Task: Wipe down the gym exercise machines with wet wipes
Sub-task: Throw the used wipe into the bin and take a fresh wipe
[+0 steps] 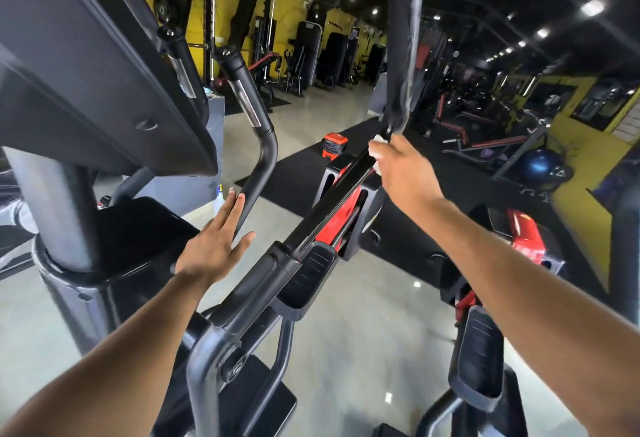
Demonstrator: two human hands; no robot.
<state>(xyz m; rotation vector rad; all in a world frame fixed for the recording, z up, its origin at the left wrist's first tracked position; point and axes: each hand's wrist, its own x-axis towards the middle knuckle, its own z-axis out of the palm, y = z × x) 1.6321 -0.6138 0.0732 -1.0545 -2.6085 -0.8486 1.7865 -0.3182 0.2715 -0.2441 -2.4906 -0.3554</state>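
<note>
I stand at a black and red elliptical trainer (332,214). My right hand (398,166) reaches forward and grips a white wet wipe (375,150) round the lower end of the machine's black upright swing arm (403,55). The arm's surface shows wet streaks above the wipe. My left hand (216,242) is spread flat with straight fingers and holds nothing. It hovers beside the curved black handlebar (258,166), and its fingertips lie close to that bar. Black foot pedals (311,270) sit below between my arms.
The machine's grey console (90,65) and thick post (55,208) fill the left. A second elliptical (485,350) stands to the right. An orange-lidded bin (334,145) sits on a black floor mat ahead. Benches, a blue ball (540,164) and racks line the yellow walls.
</note>
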